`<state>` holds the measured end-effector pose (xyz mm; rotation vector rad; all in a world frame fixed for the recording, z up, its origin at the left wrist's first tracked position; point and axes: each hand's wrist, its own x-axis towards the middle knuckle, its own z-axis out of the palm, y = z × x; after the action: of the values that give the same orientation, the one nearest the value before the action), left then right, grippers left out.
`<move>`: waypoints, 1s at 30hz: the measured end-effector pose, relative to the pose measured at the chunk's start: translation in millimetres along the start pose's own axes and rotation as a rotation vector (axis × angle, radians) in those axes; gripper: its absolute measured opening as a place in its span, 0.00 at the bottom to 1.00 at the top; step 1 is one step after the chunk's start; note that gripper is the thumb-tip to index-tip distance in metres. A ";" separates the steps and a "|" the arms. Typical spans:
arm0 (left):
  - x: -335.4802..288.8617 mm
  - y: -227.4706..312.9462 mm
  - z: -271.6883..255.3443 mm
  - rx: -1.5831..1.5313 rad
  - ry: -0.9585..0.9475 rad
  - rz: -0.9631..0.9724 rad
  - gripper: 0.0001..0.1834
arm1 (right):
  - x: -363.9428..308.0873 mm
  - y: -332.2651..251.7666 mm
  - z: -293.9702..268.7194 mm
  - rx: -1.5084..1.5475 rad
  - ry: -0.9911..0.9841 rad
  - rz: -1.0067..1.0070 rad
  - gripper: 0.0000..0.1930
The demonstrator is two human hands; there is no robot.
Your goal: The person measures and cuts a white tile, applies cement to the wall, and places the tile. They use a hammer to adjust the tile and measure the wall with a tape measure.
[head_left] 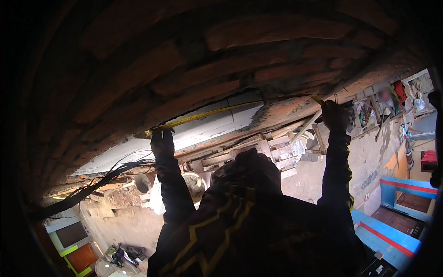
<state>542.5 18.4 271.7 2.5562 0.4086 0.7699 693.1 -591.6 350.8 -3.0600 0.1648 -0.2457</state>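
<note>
A yellow tape measure (pixel 203 114) is stretched along a dark brick wall (pixel 272 32), over a patch of pale smooth blocks or panel (pixel 203 131). My left hand (pixel 162 141) is closed at the tape's left part, its fingers at the wall's edge. At the other end my right hand (pixel 333 115) is closed on the tape, raised somewhat farther out. Between the hands the tape hangs off the wall in a nearly straight line. Shadow hides the finger details, and I cannot tell which hand has the tape's case.
Wooden pallets and boards (pixel 281 150) lie below, with a bucket (pixel 194 184) and another round container (pixel 143 183) at left. A bundle of dark cables (pixel 92 189) runs at left. Blue-and-red structures (pixel 387 235) stand at lower right, and clutter (pixel 369 113) sits at upper right.
</note>
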 end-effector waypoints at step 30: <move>-6.8 -0.7 13.4 -0.104 0.053 -0.023 0.02 | -28.4 -0.3 30.9 -0.035 -0.228 0.046 0.27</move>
<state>544.7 12.0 258.3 2.4348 0.4034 0.8305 670.4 -586.3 316.0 -3.0830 0.2284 0.1091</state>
